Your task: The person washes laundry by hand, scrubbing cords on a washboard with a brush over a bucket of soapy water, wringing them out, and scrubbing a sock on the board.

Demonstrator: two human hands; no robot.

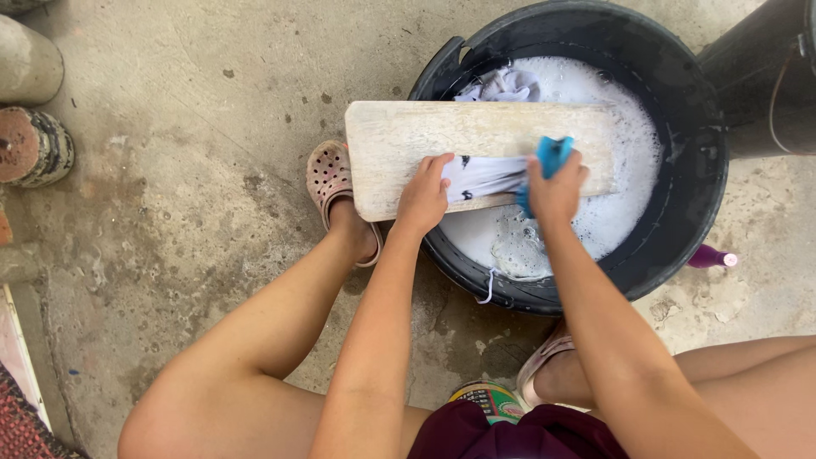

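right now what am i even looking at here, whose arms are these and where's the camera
The camera sits on a person's head and looks down, so the arms and knees are the wearer's own. They sit over a black tub of soapy water on a concrete floor. A wooden washboard lies across the tub's rim. The left hand presses a white cloth onto the board; the right hand has its grip on a blue brush set against that cloth. More laundry floats in the suds. Pink clogs are on the feet.
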